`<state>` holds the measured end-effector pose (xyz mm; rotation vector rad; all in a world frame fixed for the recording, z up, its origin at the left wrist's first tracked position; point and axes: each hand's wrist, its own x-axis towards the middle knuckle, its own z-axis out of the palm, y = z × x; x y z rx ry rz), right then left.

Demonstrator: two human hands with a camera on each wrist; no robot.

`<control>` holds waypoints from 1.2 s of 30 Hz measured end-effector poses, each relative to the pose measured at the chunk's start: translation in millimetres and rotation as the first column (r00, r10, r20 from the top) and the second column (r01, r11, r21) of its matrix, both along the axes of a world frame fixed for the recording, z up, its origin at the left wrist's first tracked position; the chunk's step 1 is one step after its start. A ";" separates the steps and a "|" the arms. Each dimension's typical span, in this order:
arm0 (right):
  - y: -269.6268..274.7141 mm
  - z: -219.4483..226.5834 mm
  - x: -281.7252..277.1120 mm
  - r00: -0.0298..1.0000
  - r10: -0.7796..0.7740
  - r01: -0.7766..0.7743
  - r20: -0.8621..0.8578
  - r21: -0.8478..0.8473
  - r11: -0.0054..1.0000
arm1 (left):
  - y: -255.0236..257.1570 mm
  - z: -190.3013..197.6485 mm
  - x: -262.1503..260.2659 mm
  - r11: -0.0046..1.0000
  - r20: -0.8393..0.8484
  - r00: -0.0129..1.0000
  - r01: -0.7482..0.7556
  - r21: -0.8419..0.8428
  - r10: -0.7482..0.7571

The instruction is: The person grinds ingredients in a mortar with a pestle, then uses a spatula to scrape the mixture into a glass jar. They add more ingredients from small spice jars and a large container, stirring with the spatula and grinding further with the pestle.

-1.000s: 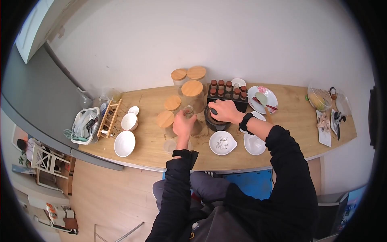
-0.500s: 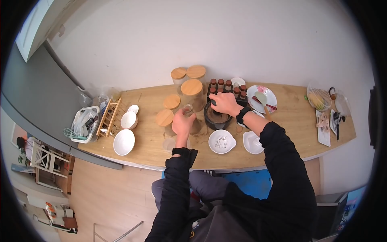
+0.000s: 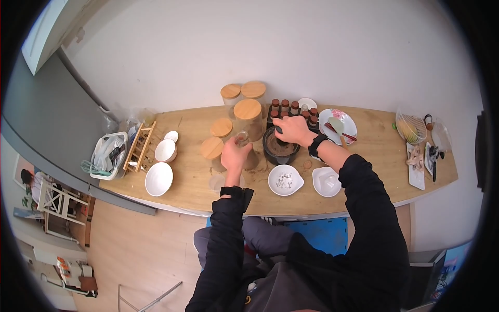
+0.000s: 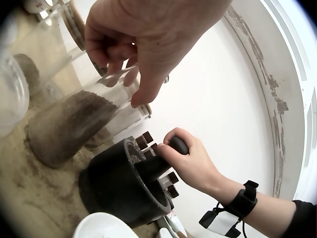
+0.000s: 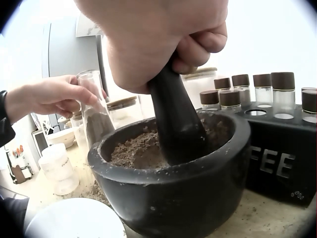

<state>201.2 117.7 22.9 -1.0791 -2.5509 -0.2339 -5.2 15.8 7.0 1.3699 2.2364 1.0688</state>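
Observation:
In the right wrist view, my right hand (image 5: 163,39) grips the top of a black pestle (image 5: 181,119), whose lower end stands in brown powder (image 5: 141,148) inside a black mortar (image 5: 173,198). To the left, my left hand (image 5: 57,96) pinches the rim of a tall clear glass (image 5: 96,116) partly filled with brown powder. The left wrist view shows that glass (image 4: 74,121) tilted in the picture beside the mortar (image 4: 119,183), with the left fingers and thumb at its mouth. In the head view, my left hand (image 3: 235,156) is left of my right hand (image 3: 293,130).
Behind stand jars with wooden lids (image 3: 247,110) and a black rack of small bottles (image 5: 285,148). A white bowl (image 3: 285,180) with pale bits and another white bowl (image 3: 327,182) lie in front. White bowls (image 3: 158,179) and a wooden rack (image 3: 139,148) are at the left.
My right hand and the pestle have shifted slightly, uncovering more of the mortar's powder. My left hand stays at the glass, and the head view has moved a little.

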 end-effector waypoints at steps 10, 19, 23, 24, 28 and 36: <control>-9.0 -7.8 4.9 0.982 -0.166 0.138 -0.086 -0.263 0.955 | 7.8 -3.4 -0.6 1.000 0.045 0.999 0.020 -0.013 -0.019; -1.5 -1.5 15.0 0.974 -0.225 0.174 -0.032 -0.529 0.830 | 22.6 -12.8 9.5 1.000 0.054 0.999 0.000 -0.013 0.001; -4.4 -9.1 16.6 0.958 -0.270 0.189 -0.097 -0.495 0.848 | 25.6 -17.0 13.8 0.996 0.000 0.997 -0.083 0.037 0.083; -7.2 -11.3 16.8 0.953 -0.271 0.179 -0.134 -0.473 0.863 | 27.8 -18.4 13.2 0.996 0.017 0.997 -0.077 0.034 0.077; -15.1 -14.7 17.6 0.954 -0.230 0.138 -0.193 -0.397 0.907 | 38.3 -32.9 5.9 0.998 0.086 0.994 -0.064 0.021 0.062; -11.8 -3.8 3.8 0.906 -0.296 0.186 -0.303 -0.342 0.921 | 39.3 -28.9 3.1 0.989 0.154 0.988 -0.004 -0.146 0.027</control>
